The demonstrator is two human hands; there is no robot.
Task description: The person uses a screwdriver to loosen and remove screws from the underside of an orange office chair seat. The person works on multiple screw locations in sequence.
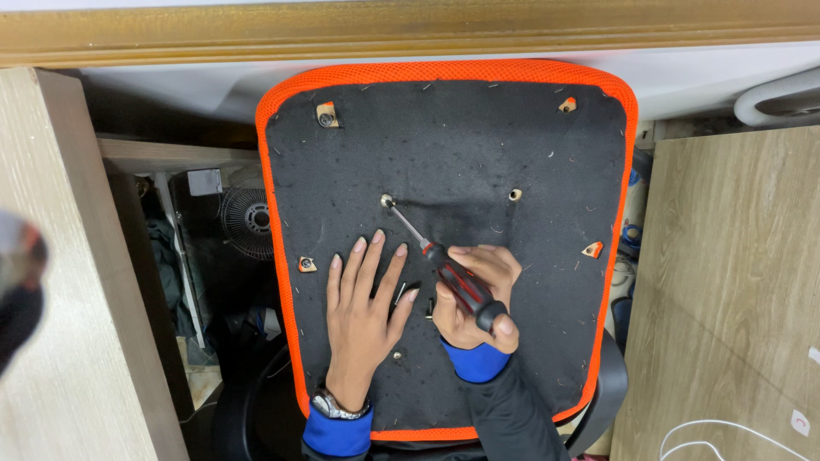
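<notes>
An upturned chair seat point(512, 137), black on its underside with an orange mesh rim, fills the middle of the view. My right hand point(480, 294) grips a screwdriver point(453, 277) with a red and black handle. Its metal shaft slants up and left, the tip resting on a screw point(387, 201) near the seat's centre. My left hand point(366, 303) lies flat on the black underside beside it, fingers spread, with a watch on the wrist. Two loose screws point(400, 293) lie between my hands. A bare screw hole point(514, 195) shows to the right.
Light wooden panels stand at the left point(85, 341) and right point(726, 282). A wooden ledge point(410, 30) runs along the top. A small fan point(248, 218) sits in the dark gap at left. A white cable point(709, 431) curls at lower right. A blurred dark object point(17, 290) intrudes at far left.
</notes>
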